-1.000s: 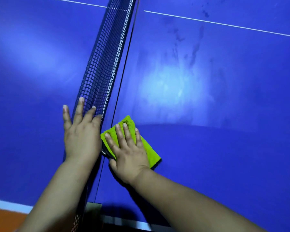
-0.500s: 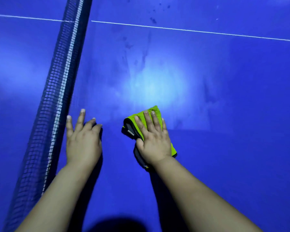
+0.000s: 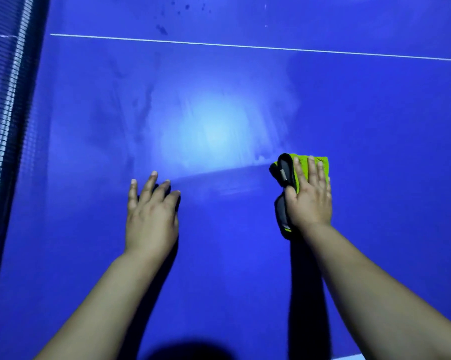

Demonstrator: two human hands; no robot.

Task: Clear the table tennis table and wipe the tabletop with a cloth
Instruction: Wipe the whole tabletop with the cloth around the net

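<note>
I've got the left hand point(image 3: 152, 216) flat on the blue tabletop point(image 3: 245, 268), palm down, fingers straight and a bit spread, holding nothing. Right hand point(image 3: 308, 201) is palm down on the cloth point(image 3: 285, 175), fingers straight and close together, pressing it onto the table. I can't tell where the right thumb sits. The cloth is folded, lime green on top with a grey and black fold showing at its left edge. It lies well right of the left hand and well apart from the net point(image 3: 3, 126), which runs along the left edge of my view. A white line point(image 3: 245, 46) crosses the table beyond both hands. There's a bright glare patch point(image 3: 214, 131) between line and hands, with smeary streaks around it. A few dark spots point(image 3: 162, 29) sit past the line. A round shadow point(image 3: 190, 350) falls at the bottom edge.
</note>
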